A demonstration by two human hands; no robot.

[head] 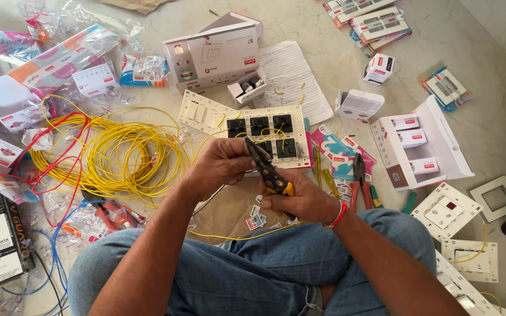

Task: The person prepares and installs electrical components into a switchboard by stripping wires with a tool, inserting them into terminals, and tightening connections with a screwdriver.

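I sit on the floor with my knees apart. My right hand (301,199) grips a wire stripper (267,169) with black jaws and yellow handles, its tip pointing up and left. My left hand (221,165) pinches a thin yellow wire (238,237) at the tool's jaws; the wire trails down across my lap. Just beyond my hands lies a cream switch panel (265,133) holding several black modules, with short yellow wires looped over it.
A tangled coil of yellow wire (115,155) with red strands lies at left, blue wire (54,246) beneath it. Red-handled pliers (359,181) and a screwdriver (318,169) rest at right. Small white boxes (411,140), switch plates (447,210) and plastic packets surround me.
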